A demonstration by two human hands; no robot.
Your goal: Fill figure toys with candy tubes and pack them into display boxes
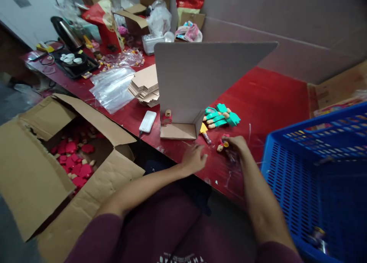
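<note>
My left hand (pixel 194 160) hovers at the table's front edge, fingers loosely apart and nothing visible in it. My right hand (pixel 237 145) has its fingertips closed at a small pink doll figure (pixel 221 145) with a beige head; a yellow bit shows by the fingers. Just left of that figure lies a yellow-topped small tube (pixel 205 135). Behind it is a pile of green doll figures (pixel 220 117) with beige heads. An upright grey-white cardboard display box (pixel 179 132) stands in front of me, with one red figure (pixel 167 117) inside at its left wall.
An open carton (pixel 126 163) of red figures sits at the left. A blue plastic basket (pixel 266 159) is at the right. A white power bank (pixel 148 121), flat cardboard pieces (pixel 145 79) and clear plastic bags (pixel 113 89) lie left of the display box.
</note>
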